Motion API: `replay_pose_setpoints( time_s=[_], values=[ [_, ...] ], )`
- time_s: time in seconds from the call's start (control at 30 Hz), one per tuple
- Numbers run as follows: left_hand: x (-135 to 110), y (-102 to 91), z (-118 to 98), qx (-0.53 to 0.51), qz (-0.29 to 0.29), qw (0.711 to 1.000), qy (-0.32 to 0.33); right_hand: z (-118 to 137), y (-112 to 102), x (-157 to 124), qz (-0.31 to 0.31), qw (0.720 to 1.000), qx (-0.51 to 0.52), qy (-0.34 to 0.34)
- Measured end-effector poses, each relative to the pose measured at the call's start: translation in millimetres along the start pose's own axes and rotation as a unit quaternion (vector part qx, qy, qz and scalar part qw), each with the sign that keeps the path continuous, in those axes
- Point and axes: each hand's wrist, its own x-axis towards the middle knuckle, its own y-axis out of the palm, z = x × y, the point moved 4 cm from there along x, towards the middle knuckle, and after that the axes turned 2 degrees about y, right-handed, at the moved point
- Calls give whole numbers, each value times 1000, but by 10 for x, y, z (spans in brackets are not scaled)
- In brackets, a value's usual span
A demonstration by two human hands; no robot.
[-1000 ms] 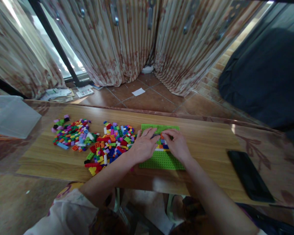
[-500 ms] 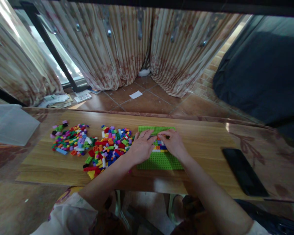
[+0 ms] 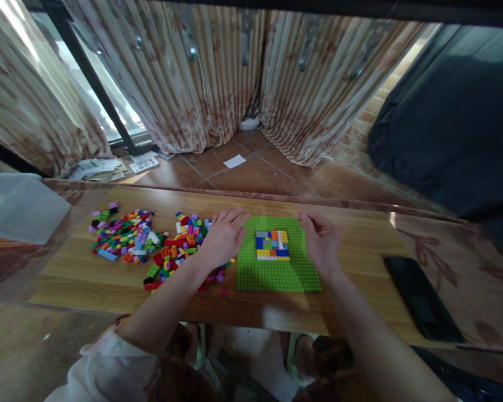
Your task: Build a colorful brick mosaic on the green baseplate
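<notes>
A green studded baseplate [image 3: 276, 277] lies on the low wooden table. On its upper middle sits a square block of multicoloured toy bricks [image 3: 272, 245], with blue, yellow, white, orange and grey pieces. My left hand [image 3: 223, 239] hovers over the right side of a loose brick pile, by the baseplate's left edge; its fingers are stretched out and hold nothing. At the baseplate's right edge is my right hand [image 3: 321, 241], its fingers curled inward. Whatever those fingers hold, if anything, is hidden. Part of the loose brick pile [image 3: 178, 251] is covered by my left hand and forearm.
Smaller loose bricks [image 3: 123, 237] form another pile farther left. A black phone [image 3: 422, 298] lies on the right end of the wooden table [image 3: 360, 245]. At the far left stands a translucent plastic box [image 3: 20, 206]. Curtains [image 3: 201, 84] hang beyond the table.
Both hands have drawn apart from the brick block, left hand to the left and right hand to the right, uncovering it. The view has shifted slightly.
</notes>
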Motion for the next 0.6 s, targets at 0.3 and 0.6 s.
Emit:
replay_pose_setpoints(
  time_s=[0.3, 0.6],
  values=[
    [-13, -294, 331, -2, -58, 996, -64, 464, 437, -868, 241, 936, -85, -243],
    [-32, -298, 343, -2, -64, 996, -68, 367, 791, -1168, 259, 902, -187, -289]
  ],
)
